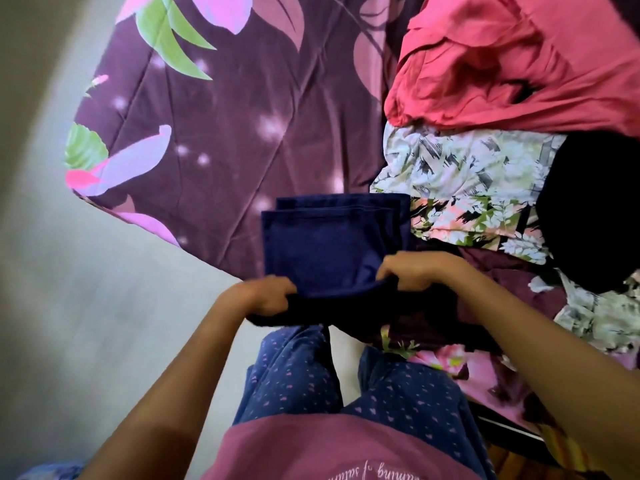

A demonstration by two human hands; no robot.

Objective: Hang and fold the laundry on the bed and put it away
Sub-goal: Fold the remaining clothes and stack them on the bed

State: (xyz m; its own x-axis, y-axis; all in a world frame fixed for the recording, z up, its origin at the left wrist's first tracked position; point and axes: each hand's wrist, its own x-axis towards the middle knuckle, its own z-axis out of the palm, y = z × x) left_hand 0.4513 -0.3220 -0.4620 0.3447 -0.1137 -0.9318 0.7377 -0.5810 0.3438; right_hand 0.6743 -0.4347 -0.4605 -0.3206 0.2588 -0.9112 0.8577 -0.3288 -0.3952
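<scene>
**Purple floral bedspread, a navy fold in both hands**

Dark purple bedding printed with pink petals and green leaves covers the bed (225,150), which fills most of the head view, with a pale floor (86,289) showing past its left edge. At the near edge of the bed lies a navy garment (329,251), folded into a rough rectangle, its layered hems stacked at the far end and its near end raised off the bedding.

The person's left hand (258,297) is clenched around the near left corner of the navy garment, fingers curled over the cloth. The right hand (415,271) grips the near right corner, thumb and fingers closed on the fabric. Between the two hands the near edge sags in a shallow curve, and darker, bunched cloth hangs below it over the side of the bed.

To the right of the navy garment, touching its right edge, a pale leaf-printed garment (467,174) is spread in loose folds. Beyond that, at the top right, a coral-red garment (502,71) sits crumpled in a heap, and a black garment (595,209) lies at the right border, overlapping the printed one.

At the bottom of the view are the person's navy trousers (398,403), dotted with small pink marks, and the hem of a mauve top (329,452) with pale lettering. Both forearms reach forward from the lower corners to the navy garment.
</scene>
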